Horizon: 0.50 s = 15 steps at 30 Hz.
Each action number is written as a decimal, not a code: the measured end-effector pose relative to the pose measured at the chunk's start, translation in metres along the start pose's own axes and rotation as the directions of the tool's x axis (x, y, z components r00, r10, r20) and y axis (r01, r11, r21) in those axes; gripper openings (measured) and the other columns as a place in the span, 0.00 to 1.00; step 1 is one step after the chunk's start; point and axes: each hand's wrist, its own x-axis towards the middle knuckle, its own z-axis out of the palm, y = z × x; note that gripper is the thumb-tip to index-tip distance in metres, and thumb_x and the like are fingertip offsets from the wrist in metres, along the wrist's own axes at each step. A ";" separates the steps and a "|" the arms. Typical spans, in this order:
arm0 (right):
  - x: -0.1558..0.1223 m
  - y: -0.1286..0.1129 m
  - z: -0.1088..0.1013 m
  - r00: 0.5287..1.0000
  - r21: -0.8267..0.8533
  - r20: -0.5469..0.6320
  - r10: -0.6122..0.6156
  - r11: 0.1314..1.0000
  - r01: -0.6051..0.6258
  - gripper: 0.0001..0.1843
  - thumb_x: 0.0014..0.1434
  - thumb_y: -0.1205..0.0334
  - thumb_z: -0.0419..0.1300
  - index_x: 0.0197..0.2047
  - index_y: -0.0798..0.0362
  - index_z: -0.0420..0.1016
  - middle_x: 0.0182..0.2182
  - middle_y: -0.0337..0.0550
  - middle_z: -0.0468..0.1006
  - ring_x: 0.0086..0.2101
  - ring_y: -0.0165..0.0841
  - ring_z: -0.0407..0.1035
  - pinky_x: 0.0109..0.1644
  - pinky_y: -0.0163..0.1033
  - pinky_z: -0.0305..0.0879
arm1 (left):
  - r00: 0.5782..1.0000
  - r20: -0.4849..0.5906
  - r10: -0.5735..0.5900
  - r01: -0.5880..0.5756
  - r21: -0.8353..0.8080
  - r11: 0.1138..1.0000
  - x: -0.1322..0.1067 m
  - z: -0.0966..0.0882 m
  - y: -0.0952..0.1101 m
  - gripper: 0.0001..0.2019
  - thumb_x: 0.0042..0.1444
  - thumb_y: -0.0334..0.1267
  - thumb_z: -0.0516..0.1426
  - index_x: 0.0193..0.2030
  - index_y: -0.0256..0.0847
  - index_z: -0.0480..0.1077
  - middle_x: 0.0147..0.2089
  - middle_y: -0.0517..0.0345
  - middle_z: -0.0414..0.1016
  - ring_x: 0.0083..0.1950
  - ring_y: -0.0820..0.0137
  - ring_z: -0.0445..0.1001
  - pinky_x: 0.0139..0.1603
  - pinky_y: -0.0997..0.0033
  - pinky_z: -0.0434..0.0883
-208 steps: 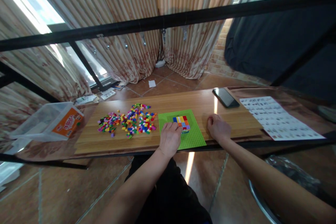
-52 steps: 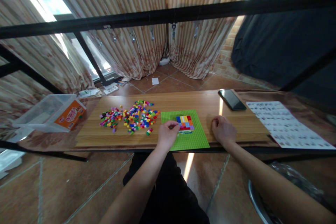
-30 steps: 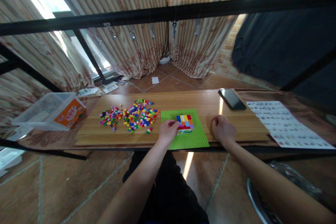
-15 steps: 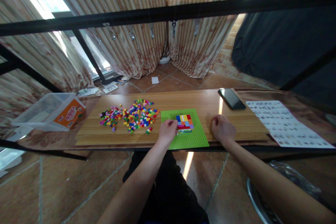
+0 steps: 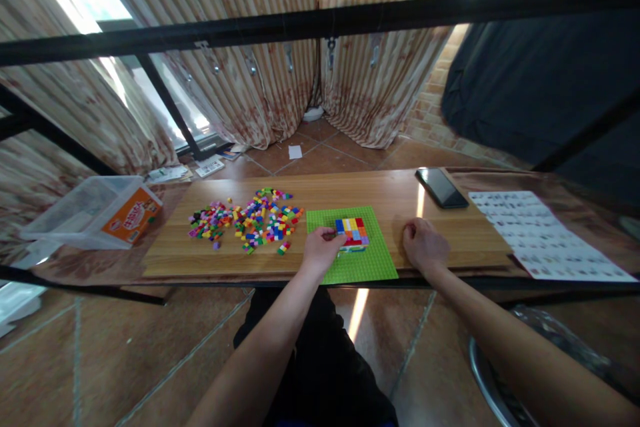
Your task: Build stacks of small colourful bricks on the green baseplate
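A green baseplate (image 5: 370,260) lies on the wooden board, with a small multicoloured block of bricks (image 5: 353,232) built on it. My left hand (image 5: 320,250) rests on the plate's left part, fingers pinched together right at the block's left side; what they hold is too small to name. My right hand (image 5: 424,247) lies on the board just right of the plate, fingers curled in a loose fist. A heap of loose coloured bricks (image 5: 250,221) is spread left of the plate.
A clear plastic box (image 5: 95,212) with an orange label stands at the far left. A black phone (image 5: 441,187) and a printed sheet (image 5: 543,233) lie at the right. A black frame bar (image 5: 320,20) crosses overhead. Curtains hang behind the table.
My left hand has crept slightly toward the brick block's left side since a second ago. My right hand has stayed still.
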 end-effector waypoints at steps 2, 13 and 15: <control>0.000 0.000 0.000 1.000 -0.007 0.004 0.001 1.000 -0.001 0.15 0.64 0.60 0.47 0.43 0.54 0.74 0.41 0.50 0.78 0.35 0.38 0.70 0.32 0.39 0.52 | 1.000 -0.002 -0.004 0.004 0.011 1.000 0.001 0.000 -0.002 0.14 0.42 0.40 0.68 0.34 0.35 0.74 0.25 0.55 0.74 0.27 0.72 0.72 0.27 0.75 0.66; -0.001 0.000 0.000 1.000 0.000 -0.008 -0.005 1.000 0.005 0.15 0.64 0.61 0.48 0.43 0.54 0.74 0.41 0.50 0.78 0.36 0.38 0.71 0.33 0.39 0.53 | 0.998 -0.051 -0.045 0.048 0.075 0.996 0.007 0.009 -0.009 0.13 0.43 0.38 0.67 0.34 0.35 0.73 0.28 0.54 0.76 0.28 0.70 0.73 0.28 0.72 0.69; -0.001 0.000 0.000 1.000 0.003 0.005 0.000 1.000 0.000 0.15 0.64 0.61 0.48 0.43 0.54 0.74 0.41 0.51 0.78 0.36 0.38 0.71 0.34 0.39 0.54 | 0.997 -0.055 -0.052 0.058 0.103 0.993 0.008 0.010 -0.008 0.14 0.42 0.38 0.67 0.35 0.35 0.73 0.28 0.54 0.76 0.29 0.70 0.74 0.29 0.72 0.69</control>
